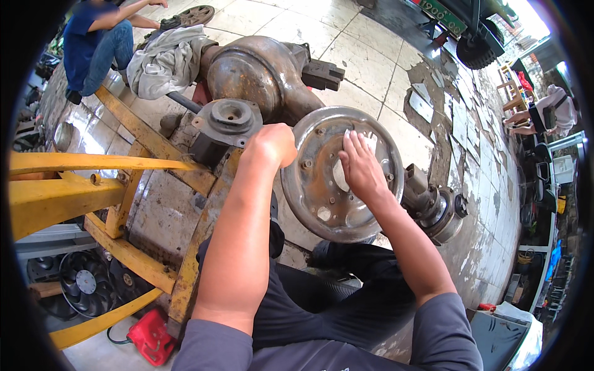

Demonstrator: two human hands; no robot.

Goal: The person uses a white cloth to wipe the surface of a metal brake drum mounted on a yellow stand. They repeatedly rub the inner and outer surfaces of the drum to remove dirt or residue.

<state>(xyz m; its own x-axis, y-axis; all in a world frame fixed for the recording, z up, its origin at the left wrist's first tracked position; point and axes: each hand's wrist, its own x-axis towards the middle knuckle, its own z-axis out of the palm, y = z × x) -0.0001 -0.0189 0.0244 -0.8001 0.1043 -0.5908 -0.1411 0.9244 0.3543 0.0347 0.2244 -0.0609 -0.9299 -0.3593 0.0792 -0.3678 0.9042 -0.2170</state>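
Observation:
A round rusty metal brake backing plate (pixel 322 191) stands tilted in front of me, with several bolts and holes in its face. My right hand (pixel 364 168) lies flat against it near the centre hole, fingers stretched out and together. Beside its upper left rim is my left hand (pixel 272 145), closed in a fist; its fingertips and anything in them are hidden. The large rusty axle housing (pixel 250 71) lies behind the plate. Just left of my left hand sits a dark round metal mount (pixel 230 119) on a block.
A yellow steel frame (pixel 68 201) fills the left side. A grey cloth (pixel 167 65) drapes near the axle. Another person (pixel 93 46) crouches at far left. At right are a hub end (pixel 440 213) and broken tiles (pixel 458 123). A red can (pixel 150 337) stands lower left.

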